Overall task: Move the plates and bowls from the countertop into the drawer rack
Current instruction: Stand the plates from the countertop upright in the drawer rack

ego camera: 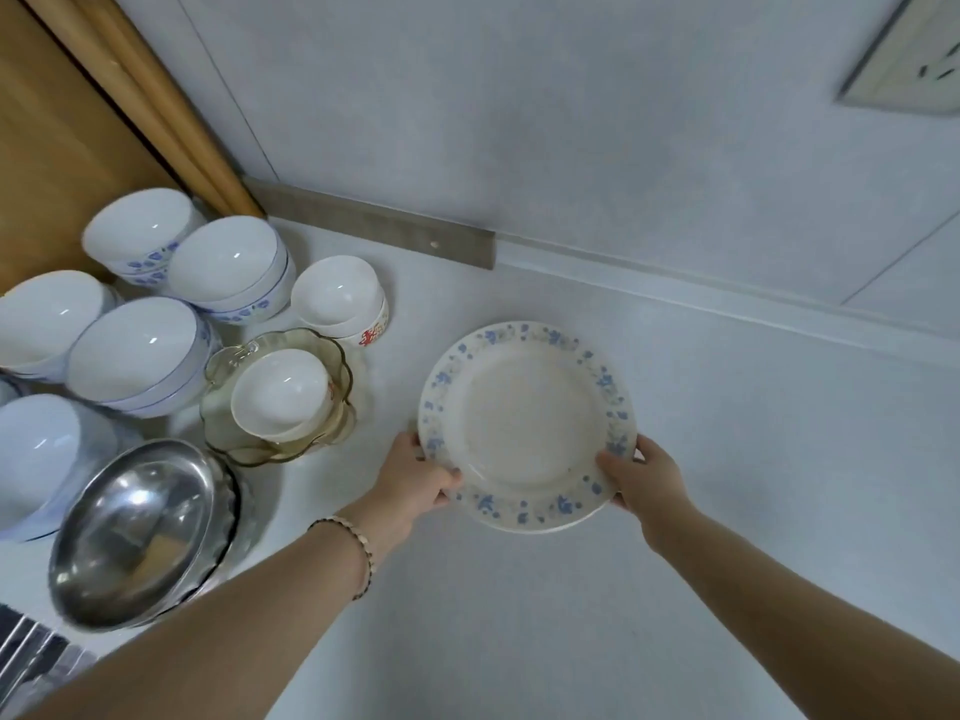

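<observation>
Two hands hold one round cream ceramic plate with a blue floral rim (524, 423). The left hand (421, 480) grips the near-left rim, thumb curled over the top face. The right hand (647, 478) grips the near-right rim in the same way. A bead bracelet (358, 543) circles the left wrist.

The plate sits level and face up between the two hands, extending away from them over the white countertop (519, 615). Whether its underside touches the surface cannot be told. The counter directly around the plate carries no other item.

Left of the plate, apart from it, stands a scalloped amber glass dish (311, 345) holding a small white bowl (280, 392). Behind this dish is a small stack of white bowls with red markings (337, 296). Further left are four stacks of white bowls with blue trim (228, 262). A large polished steel bowl (135, 527) lies near the left forearm, tilted against a large white bowl (36, 454).

Behind the plate, a grey strip (374, 226) runs along the base of the pale wall (519, 122). A wooden panel (52, 148) fills the upper left corner.
</observation>
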A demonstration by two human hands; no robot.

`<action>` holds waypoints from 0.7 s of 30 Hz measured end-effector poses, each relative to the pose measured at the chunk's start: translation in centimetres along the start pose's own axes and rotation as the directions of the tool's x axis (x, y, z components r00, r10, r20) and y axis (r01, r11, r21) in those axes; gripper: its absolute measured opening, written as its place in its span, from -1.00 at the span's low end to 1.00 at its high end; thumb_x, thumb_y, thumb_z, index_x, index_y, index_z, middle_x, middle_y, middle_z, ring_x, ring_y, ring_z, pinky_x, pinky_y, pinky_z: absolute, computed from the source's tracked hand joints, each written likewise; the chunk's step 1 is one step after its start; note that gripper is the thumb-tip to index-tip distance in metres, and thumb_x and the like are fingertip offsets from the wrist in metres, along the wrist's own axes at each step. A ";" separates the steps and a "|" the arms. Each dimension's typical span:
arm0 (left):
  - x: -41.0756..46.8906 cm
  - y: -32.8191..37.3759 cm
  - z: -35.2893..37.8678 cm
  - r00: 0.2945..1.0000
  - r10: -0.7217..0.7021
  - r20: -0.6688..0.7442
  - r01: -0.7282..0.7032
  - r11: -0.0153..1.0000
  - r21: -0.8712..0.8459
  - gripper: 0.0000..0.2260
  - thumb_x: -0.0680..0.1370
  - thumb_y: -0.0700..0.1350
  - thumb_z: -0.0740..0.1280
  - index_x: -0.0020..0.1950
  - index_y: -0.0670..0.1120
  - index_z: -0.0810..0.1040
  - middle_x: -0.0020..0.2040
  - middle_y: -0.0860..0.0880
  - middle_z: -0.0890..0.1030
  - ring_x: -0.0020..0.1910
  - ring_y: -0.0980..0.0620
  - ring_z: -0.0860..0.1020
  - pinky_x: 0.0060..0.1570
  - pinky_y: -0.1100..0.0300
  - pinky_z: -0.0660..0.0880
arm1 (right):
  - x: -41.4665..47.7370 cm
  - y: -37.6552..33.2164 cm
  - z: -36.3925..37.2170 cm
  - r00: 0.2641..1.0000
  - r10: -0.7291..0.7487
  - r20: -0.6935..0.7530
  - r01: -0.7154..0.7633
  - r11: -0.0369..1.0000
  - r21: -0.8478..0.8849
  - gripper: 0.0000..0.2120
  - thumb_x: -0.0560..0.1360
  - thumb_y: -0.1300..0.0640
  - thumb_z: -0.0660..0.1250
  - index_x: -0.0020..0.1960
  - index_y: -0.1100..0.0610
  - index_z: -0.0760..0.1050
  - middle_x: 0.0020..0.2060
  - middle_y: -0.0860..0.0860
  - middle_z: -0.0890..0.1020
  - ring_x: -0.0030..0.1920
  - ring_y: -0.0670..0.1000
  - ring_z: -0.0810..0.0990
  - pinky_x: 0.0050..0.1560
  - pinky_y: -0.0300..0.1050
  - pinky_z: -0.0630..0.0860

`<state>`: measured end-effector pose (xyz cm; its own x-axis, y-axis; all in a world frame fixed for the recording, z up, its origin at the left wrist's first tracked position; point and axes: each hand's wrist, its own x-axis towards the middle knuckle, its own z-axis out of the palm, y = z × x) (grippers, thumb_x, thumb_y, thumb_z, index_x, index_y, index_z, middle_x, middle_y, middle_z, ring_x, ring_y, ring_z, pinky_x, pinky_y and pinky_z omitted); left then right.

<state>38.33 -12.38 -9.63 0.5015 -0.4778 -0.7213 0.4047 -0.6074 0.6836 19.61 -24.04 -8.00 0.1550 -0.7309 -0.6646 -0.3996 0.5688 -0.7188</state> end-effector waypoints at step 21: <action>-33.1 -20.5 -0.9 0.999 0.005 0.032 -0.005 1.000 -0.004 -0.72 0.45 -0.48 0.31 -0.14 -0.12 0.39 -0.15 -0.05 0.57 -0.15 -0.02 0.56 -0.02 0.17 0.53 | -27.6 17.8 -12.4 0.986 -0.036 0.164 0.056 0.991 -0.121 -0.56 0.50 0.35 0.27 0.37 0.23 0.34 0.11 0.17 0.53 0.14 0.24 0.56 0.13 0.14 0.55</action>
<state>14.16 16.48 0.33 0.4786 -0.5010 -0.7211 0.4050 -0.6027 0.6876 -3.00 1.58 0.03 0.3157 -0.6789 -0.6629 -0.4964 0.4772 -0.7252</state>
